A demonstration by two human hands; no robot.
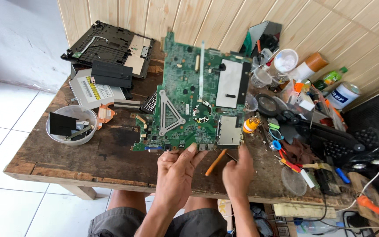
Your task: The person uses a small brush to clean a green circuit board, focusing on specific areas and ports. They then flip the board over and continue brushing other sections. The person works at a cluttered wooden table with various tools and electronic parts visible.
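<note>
A large green laptop motherboard lies flat on the worn wooden table, with silver shields and a triangular metal bracket on it. My left hand rests at its near edge, thumb tip touching the board by the ports. My right hand sits just right of it, fingers closed around a thin tool with an orange handle that points down-left over the table.
A clear bowl with black parts stands at the left. An optical drive and a black laptop casing lie behind it. Jars, bottles, cables and small tools crowd the right side; a black keyboard lies there.
</note>
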